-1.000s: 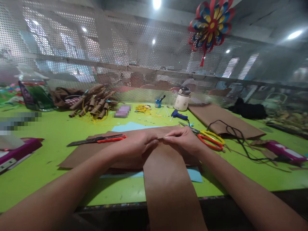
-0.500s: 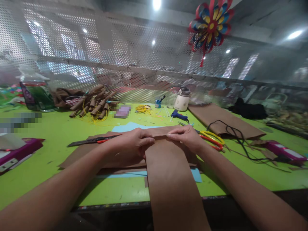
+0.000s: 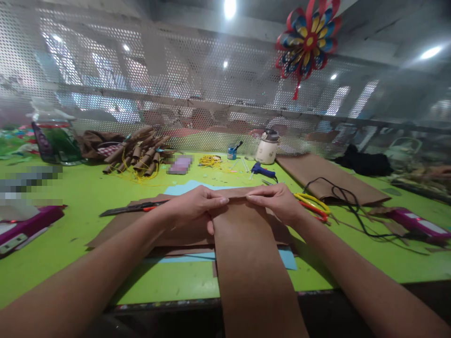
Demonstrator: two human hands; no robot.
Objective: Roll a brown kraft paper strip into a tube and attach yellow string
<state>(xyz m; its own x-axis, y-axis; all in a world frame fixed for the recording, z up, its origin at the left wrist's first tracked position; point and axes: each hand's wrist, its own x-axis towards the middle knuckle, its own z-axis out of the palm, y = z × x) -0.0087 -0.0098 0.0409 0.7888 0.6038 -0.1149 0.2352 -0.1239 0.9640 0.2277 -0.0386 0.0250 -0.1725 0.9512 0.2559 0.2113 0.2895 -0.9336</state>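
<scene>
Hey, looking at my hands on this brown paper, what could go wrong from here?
The brown paper strip runs past the near edge of the table, so its loose end might drag the fold crooked if the left hand or right hand slackens.
The red-handled blade lies beside your left hand, where a sideways move could knock it.
The scissors, partly hidden by your right hand, could likewise be bumped.

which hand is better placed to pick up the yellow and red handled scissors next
Probably the right hand: the scissors lie beside its wrist, while the left hand is farther off. Both hold the brown paper.
</scene>
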